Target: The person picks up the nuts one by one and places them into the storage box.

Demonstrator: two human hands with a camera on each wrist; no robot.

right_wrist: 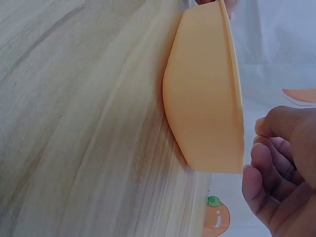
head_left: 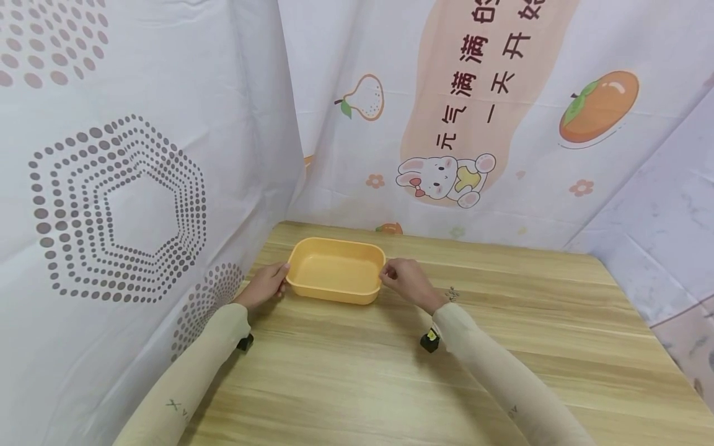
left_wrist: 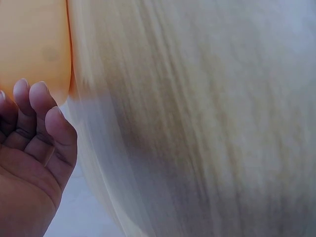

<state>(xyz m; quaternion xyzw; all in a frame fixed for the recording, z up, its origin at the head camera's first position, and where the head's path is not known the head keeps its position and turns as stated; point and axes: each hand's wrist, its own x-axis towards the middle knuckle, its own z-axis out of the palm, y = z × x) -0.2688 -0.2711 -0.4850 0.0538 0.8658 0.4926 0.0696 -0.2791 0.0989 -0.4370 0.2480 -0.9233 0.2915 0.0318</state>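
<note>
A shallow, rounded orange-yellow plastic basin (head_left: 334, 295) stands on the wooden table, with nothing inside it. My left hand (head_left: 264, 286) holds its left end, the thumb up at the rim. From the left wrist view, the fingers (left_wrist: 37, 101) bend in against the basin's wall (left_wrist: 42, 44); the thumb is hidden there. At the right end, my right hand (head_left: 409, 280) hovers by the rim with loosely curled fingers. The right wrist view shows a small gap between its upper fingertips and the rim, with a lower fingertip (right_wrist: 252, 175) right at the corner.
White cloth with dotted patterns (head_left: 145, 210) hangs close beside my left arm. Behind the basin is a printed curtain (head_left: 357, 155) with a rabbit and fruit. The wood-grain table (head_left: 530, 310) stretches off to the right.
</note>
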